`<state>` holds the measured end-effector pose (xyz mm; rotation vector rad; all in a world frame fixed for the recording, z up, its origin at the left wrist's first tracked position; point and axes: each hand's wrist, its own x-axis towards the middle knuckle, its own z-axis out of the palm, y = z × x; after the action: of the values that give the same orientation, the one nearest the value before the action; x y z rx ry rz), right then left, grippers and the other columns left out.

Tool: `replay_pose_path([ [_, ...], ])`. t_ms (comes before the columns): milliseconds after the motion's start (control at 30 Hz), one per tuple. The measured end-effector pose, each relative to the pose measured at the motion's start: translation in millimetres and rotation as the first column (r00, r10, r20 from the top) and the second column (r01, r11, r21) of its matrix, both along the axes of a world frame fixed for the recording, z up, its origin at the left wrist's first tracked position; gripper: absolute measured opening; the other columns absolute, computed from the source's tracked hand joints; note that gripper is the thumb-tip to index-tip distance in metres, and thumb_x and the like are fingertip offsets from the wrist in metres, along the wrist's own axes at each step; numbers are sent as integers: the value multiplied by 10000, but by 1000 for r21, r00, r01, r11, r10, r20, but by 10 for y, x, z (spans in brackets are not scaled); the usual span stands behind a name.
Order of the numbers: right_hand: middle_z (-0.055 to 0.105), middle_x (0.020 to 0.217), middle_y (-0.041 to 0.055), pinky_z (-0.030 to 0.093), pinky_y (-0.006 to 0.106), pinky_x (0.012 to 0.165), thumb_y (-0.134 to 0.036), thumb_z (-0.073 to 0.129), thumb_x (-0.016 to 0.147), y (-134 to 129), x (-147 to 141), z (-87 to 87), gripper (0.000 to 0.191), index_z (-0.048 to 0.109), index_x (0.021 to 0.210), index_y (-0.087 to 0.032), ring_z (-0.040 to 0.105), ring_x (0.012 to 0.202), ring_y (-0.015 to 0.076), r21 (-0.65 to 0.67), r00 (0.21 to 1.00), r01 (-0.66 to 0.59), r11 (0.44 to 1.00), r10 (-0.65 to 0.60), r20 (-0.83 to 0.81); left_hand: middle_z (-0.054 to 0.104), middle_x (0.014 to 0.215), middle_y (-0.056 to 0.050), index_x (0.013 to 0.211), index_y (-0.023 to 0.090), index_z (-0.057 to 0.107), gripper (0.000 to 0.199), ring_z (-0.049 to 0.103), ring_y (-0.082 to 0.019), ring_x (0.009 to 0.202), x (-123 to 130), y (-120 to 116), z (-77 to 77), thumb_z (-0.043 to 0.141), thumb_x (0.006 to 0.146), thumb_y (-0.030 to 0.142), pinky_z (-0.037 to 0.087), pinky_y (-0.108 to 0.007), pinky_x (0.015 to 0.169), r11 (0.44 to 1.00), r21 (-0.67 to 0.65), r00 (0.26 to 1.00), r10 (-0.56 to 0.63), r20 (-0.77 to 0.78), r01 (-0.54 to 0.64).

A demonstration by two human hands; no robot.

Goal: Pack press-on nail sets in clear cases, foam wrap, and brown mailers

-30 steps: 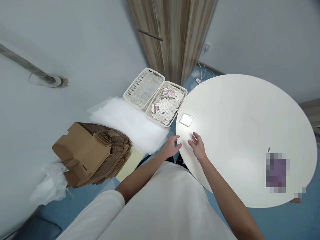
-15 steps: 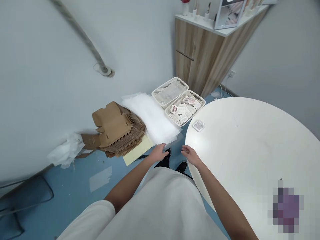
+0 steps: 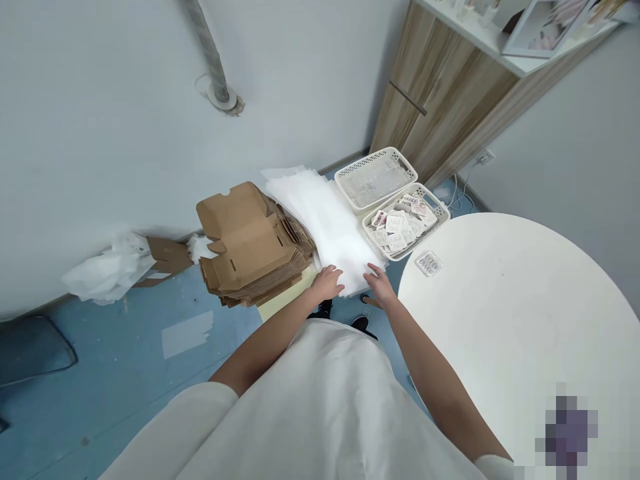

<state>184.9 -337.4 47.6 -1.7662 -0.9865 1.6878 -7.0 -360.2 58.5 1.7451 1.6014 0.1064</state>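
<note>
My left hand [image 3: 327, 283] is over the near end of a stack of thin white translucent sheets [image 3: 325, 217], fingers apart and nothing in them. On the right side of that same end is my right hand [image 3: 379, 285], also open, its fingertips at the sheets' edge. Whether either hand touches the sheets I cannot tell. Left of the sheets lies a pile of flat brown cardboard boxes [image 3: 247, 237]. A white basket full of small printed cards [image 3: 400, 227] stands to their right, beside another white basket [image 3: 377, 179] without cards.
A round white table [image 3: 500, 300] fills the right, with a small clear case [image 3: 429, 263] near its left edge. A wood-grain cabinet [image 3: 440, 80] stands at the back. Crumpled white plastic [image 3: 107, 270] lies by the wall. A dark chair [image 3: 35, 350] is at far left.
Both my hands have moved forward to the near end of the white sheets. The view has shifted, so the baskets and table appear farther right.
</note>
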Motion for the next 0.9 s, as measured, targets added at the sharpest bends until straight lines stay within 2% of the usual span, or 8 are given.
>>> replay_pose_path([
  [133,502,1192,105,480,354,762,-440,635,619,97,-91,-62,537,537,1103,-231,527,1029,224,30,980,176,984,-178,95,435,1244,-120,1162,173,485,474,378,-270,1181,-138,22,-129,566,716,312,308,-369,974,999,-52,996,-5,87,10],
  [233,593,993,93,474,346,722,-440,632,605,165,-136,-35,434,594,955,-186,569,876,204,141,959,167,976,-194,206,460,1208,-113,1137,172,500,456,391,-259,1169,-191,21,-169,573,712,317,313,-364,977,999,-52,988,0,153,8],
  [333,599,796,61,454,328,657,-449,616,611,231,-190,40,359,591,825,-162,545,713,170,248,919,140,959,-219,328,479,1177,-107,1104,174,518,429,410,-253,1151,-209,30,-171,589,699,299,322,-362,975,999,-41,982,8,191,0],
  [433,536,688,-1,428,292,597,-401,615,619,295,-270,157,381,549,911,-165,474,596,123,324,915,161,932,-264,306,496,1142,-98,1084,175,521,383,444,-237,1113,-209,37,-151,569,716,269,342,-354,960,999,-12,972,37,231,-35],
  [567,495,678,-44,416,273,593,-313,603,621,341,-359,362,573,437,1154,-183,449,584,109,356,967,112,928,-185,177,490,1117,-86,1091,178,492,359,468,-209,1083,-178,24,-115,534,746,269,358,-337,945,990,21,950,129,283,-140],
  [667,521,686,-20,404,282,591,-309,561,648,310,-327,497,430,545,1054,-171,448,592,116,341,968,83,936,-157,195,436,1165,-101,1145,179,428,421,455,-210,1104,-114,1,-76,526,757,309,362,-347,934,967,7,923,241,301,-255],
  [767,550,689,2,398,278,569,-326,539,669,213,-194,589,288,609,898,-166,458,593,120,359,945,212,909,-284,162,382,1231,-123,1213,185,347,510,374,-245,1184,-10,-16,-8,523,759,336,311,-403,963,943,10,909,317,270,-332],
  [900,557,698,-6,409,251,521,-325,565,663,-20,84,690,217,597,823,-182,501,592,114,342,857,496,798,-514,-40,256,1355,-145,1282,200,249,630,210,-293,1282,187,-26,80,531,750,385,191,-480,1007,915,-56,882,401,246,-400],
])
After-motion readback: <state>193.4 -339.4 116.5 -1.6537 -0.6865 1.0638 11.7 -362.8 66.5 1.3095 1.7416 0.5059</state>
